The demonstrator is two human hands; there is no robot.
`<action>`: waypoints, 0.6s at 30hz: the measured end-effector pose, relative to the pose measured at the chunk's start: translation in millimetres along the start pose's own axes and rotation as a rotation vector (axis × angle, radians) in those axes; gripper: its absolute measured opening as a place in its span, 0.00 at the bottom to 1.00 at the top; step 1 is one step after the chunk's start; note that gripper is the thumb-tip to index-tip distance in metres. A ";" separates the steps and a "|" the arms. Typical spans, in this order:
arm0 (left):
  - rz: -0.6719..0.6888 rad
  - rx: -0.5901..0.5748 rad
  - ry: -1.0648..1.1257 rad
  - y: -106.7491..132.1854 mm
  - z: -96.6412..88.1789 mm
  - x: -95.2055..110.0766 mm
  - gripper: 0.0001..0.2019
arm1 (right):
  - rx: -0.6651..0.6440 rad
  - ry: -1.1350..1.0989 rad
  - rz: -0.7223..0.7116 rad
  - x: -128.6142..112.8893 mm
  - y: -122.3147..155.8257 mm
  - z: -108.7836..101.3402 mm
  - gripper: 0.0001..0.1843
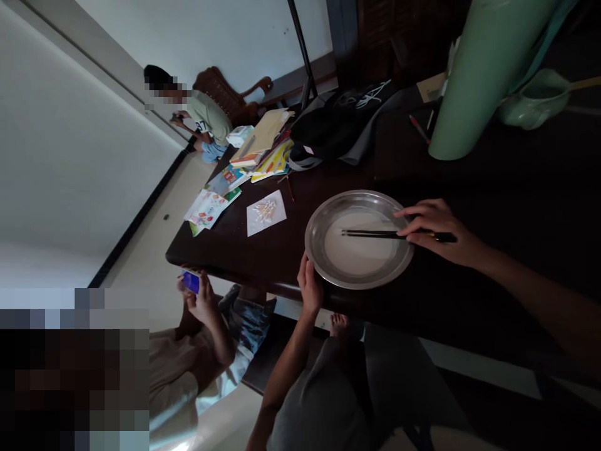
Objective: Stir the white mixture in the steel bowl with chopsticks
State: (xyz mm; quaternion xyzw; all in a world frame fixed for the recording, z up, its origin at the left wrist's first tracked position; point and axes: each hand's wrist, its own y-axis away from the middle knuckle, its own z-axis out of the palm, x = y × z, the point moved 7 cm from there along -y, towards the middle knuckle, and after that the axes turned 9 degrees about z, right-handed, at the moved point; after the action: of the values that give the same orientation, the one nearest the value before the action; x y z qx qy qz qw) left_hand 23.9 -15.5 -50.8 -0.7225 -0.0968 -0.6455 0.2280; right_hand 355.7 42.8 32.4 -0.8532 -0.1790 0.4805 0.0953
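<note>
A round metal basin (328, 272) stands on the dark table close to its front edge. Whitish liquid (357, 250) covers its bottom. My left hand (310, 285) grips the basin's rim at the lower left, thumb side up. Dark chopsticks (370, 234) are held in my right hand (436, 232), which is over the basin's right rim. Their tips point left and reach the liquid near the middle. Whether the tips touch the bottom, I cannot tell.
Cotton swabs (265, 211) lie on a white sheet (253, 227) left of the basin. Behind are booklets (206, 207), stacked books (267, 153) and a black bag (323, 125). A green cylinder (483, 81) and green pot (538, 100) stand right. One person (164, 382) sits nearby, another (211, 119) farther off.
</note>
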 end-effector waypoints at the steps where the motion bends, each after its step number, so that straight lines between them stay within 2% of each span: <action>1: 0.001 -0.004 0.005 0.0 0.4 -0.3 0.34 | 0.039 0.011 -0.001 0.1 -0.6 -4.9 0.16; 4: 0.003 -0.016 0.010 0.0 1.5 -0.9 0.33 | 0.178 -0.054 -0.001 -0.8 -1.7 -26.4 0.24; 6: -0.001 -0.022 0.011 0.1 2.0 -1.0 0.33 | 0.217 -0.147 -0.002 -1.1 -1.1 -33.7 0.27; 9: 0.002 -0.027 0.011 0.2 2.3 0.0 0.33 | 0.127 -0.183 -0.015 -1.1 0.5 -21.1 0.25; 13: 0.007 -0.018 0.026 0.1 1.4 -0.1 0.33 | -0.009 -0.042 0.004 3.5 1.8 2.3 0.15; 15: 0.002 -0.026 0.035 0.0 1.7 -1.5 0.32 | 0.028 -0.014 0.018 5.1 0.2 -3.2 0.15; 18: -0.004 -0.026 0.045 -0.3 1.4 -3.1 0.32 | 0.149 -0.069 0.022 3.8 -2.4 -25.0 0.23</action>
State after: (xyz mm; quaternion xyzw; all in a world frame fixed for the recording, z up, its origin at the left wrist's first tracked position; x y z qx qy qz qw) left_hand 24.5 -14.1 -53.9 -0.7104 -0.0844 -0.6634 0.2194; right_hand 378.3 46.7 43.2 -0.8286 -0.1365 0.5227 0.1470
